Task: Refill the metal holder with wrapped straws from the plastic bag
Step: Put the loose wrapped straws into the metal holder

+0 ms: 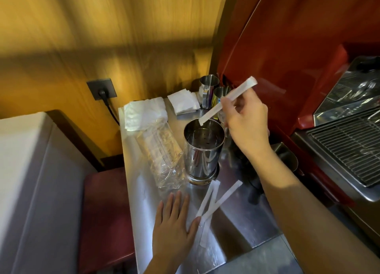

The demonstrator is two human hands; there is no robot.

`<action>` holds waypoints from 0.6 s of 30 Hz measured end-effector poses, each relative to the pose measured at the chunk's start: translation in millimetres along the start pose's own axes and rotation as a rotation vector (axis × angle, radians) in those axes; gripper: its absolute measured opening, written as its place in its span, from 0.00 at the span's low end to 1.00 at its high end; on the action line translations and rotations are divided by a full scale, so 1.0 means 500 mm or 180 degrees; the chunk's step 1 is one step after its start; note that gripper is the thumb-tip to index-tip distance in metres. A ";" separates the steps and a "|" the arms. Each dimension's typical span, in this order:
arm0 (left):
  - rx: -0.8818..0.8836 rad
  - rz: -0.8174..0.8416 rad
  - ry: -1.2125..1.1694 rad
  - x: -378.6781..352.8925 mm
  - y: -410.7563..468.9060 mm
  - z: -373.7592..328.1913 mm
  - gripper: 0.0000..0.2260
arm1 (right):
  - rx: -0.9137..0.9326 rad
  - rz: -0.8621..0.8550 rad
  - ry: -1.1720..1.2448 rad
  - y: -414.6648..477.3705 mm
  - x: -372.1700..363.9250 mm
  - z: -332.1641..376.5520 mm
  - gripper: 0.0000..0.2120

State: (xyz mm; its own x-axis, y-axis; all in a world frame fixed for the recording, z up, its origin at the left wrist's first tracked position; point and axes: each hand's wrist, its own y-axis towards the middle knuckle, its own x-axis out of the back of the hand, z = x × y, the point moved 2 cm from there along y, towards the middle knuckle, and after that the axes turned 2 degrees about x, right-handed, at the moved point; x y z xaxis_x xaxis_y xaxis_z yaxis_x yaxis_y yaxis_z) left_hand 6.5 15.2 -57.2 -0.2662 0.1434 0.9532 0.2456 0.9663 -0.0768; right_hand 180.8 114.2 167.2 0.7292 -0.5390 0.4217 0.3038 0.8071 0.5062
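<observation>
A shiny perforated metal holder (204, 150) stands upright on the steel counter (242, 218), and looks empty inside. My right hand (245, 119) pinches a white wrapped straw (228, 100), tilted, with its lower end just over the holder's far rim. A clear plastic bag (162, 150) with more wrapped straws lies to the left of the holder. Several loose wrapped straws (213, 201) lie crossed on the counter in front of the holder. My left hand (174, 224) rests flat on the counter, its thumb touching those straws.
Folded white napkins (146, 113) and a second napkin pile (184, 104) lie at the counter's back. Metal pitchers (208, 90) stand behind the holder. A red espresso machine (287, 47) with a drip grate (349, 150) fills the right. A wall socket (101, 88) sits at left.
</observation>
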 end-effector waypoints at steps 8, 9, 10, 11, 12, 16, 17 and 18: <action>0.0058 0.0092 0.0008 0.007 -0.001 -0.001 0.30 | -0.0681 0.0943 -0.0994 -0.029 -0.043 -0.077 0.15; 0.0061 0.0096 0.0020 0.008 -0.001 -0.001 0.30 | -0.0617 0.0729 -0.0878 -0.037 -0.038 -0.080 0.13; 0.0062 0.0094 0.0037 0.008 -0.001 -0.001 0.30 | -0.0507 0.0510 -0.0704 -0.047 -0.031 -0.084 0.11; 0.0063 0.0084 0.0051 0.007 -0.002 -0.001 0.30 | -0.0373 0.0322 -0.0482 -0.061 -0.022 -0.087 0.08; 0.0063 0.0075 0.0060 0.007 -0.002 0.000 0.30 | -0.0233 0.0197 -0.0275 -0.079 -0.014 -0.092 0.05; 0.0071 0.0064 0.0073 0.005 0.000 -0.002 0.30 | 0.0501 0.0671 -0.0480 -0.173 -0.001 -0.130 0.01; 0.0065 0.0057 0.0070 0.004 0.000 -0.002 0.30 | 0.0580 0.1106 -0.0756 -0.194 -0.006 -0.143 0.03; 0.0054 0.0038 0.0075 0.004 0.000 -0.002 0.30 | 0.0608 0.1630 -0.1032 -0.213 -0.013 -0.158 0.05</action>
State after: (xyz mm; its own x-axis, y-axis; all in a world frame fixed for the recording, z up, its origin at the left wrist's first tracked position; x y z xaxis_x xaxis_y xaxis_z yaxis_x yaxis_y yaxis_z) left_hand 6.7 15.2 -55.1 -0.2413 0.1502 0.9588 0.2327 0.9681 -0.0931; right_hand 192.1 50.8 50.8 0.5213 -0.1656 0.8371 -0.1710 0.9408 0.2926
